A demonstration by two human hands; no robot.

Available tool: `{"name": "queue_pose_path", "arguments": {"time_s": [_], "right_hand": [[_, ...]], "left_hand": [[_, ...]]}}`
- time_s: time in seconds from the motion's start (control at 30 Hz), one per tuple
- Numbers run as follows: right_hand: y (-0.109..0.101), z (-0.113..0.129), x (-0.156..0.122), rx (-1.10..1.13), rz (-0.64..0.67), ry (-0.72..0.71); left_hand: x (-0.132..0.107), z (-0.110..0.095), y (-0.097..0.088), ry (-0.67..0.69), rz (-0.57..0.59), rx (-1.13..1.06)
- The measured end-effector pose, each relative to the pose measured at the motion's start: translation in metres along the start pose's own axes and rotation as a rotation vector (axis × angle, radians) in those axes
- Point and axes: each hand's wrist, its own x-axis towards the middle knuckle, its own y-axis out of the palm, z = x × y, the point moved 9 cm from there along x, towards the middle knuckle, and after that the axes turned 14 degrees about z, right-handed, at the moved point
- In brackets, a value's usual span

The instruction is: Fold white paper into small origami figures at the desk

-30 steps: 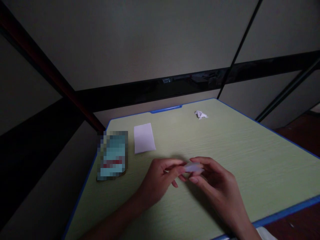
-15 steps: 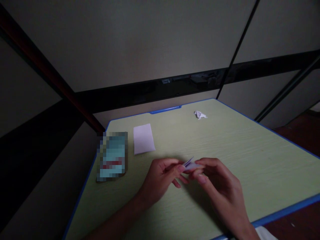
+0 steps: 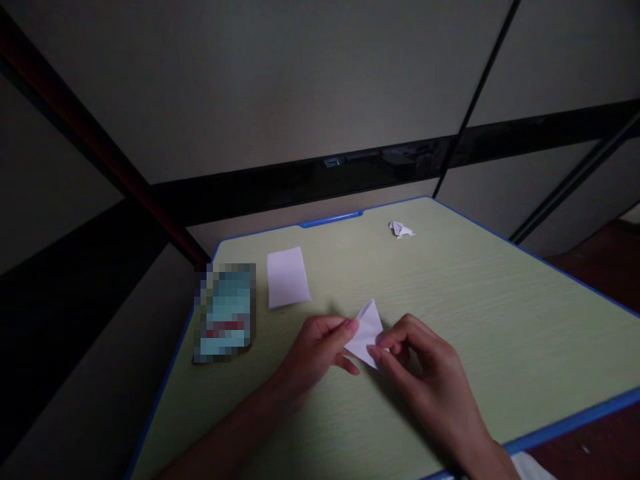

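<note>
A small piece of folded white paper (image 3: 367, 337) is held between both hands above the table, its broad face turned up and one pointed corner toward the far side. Layered edges show along its upper left side. My left hand (image 3: 320, 350) pinches its left edge with the thumb on top, and part of the paper is hidden beneath that thumb. On the right edge, my right hand (image 3: 425, 367) grips the paper between thumb and index finger.
A stack of white paper (image 3: 289, 278) lies on the pale table (image 3: 480, 300) to the left. Beside it is a blurred-out flat object (image 3: 225, 313). A folded paper figure (image 3: 401, 230) sits near the far edge. Wall panels (image 3: 300, 87) stand right behind the table.
The folded paper has been turned from nearly edge-on to show its flat triangular face. My right hand has shifted its pinch onto the right edge; my left hand stays about where it was.
</note>
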Motion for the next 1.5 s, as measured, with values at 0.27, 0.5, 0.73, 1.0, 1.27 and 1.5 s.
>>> {"name": "queue_pose_path", "arguments": {"time_s": [0.27,0.5,0.73,1.0,1.27,1.5], "right_hand": [[0.002,0.001,-0.002,0.020,0.025,-0.040],[0.002,0.007,-0.003,0.062,0.049,-0.071],[0.000,0.011,-0.006,0.111,0.045,-0.144],[0.003,0.014,-0.005,0.029,0.045,-0.163],[0.019,0.011,-0.002,-0.087,0.177,-0.130],[0.026,0.010,-0.001,-0.145,0.214,-0.113]], "left_hand": [[-0.002,0.000,0.014,-0.059,0.174,-0.053],[-0.003,0.002,0.021,-0.063,0.264,-0.043],[-0.002,-0.001,0.021,-0.008,0.277,-0.063],[-0.001,0.000,0.015,-0.018,0.193,-0.058],[-0.003,-0.007,0.011,-0.054,0.080,0.021],[-0.003,-0.005,0.004,-0.028,-0.021,0.047]]}}
